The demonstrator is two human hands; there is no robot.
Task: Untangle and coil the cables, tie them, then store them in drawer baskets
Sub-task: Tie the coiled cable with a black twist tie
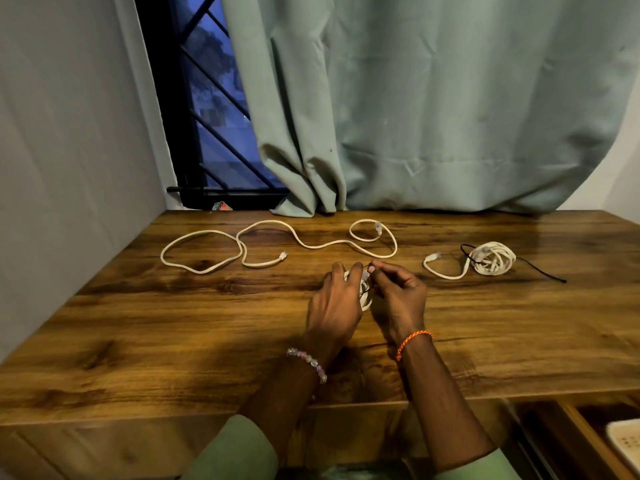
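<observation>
My left hand (337, 299) grips a small coil of white cable (366, 299) at the middle of the wooden table (173, 341); most of the coil is hidden under my fingers. My right hand (398, 292) pinches a thin black tie (367, 265) at the coil's top. A long loose white cable (298, 242) snakes across the far part of the table. On the right lies a coiled white cable (491, 259) bound with a black tie (540, 271), one plug end trailing left.
A green curtain (433, 116) hangs to the table's back edge, and a barred window (211, 109) sits at the back left. An open drawer (575, 441) at the lower right holds a white basket (623, 445).
</observation>
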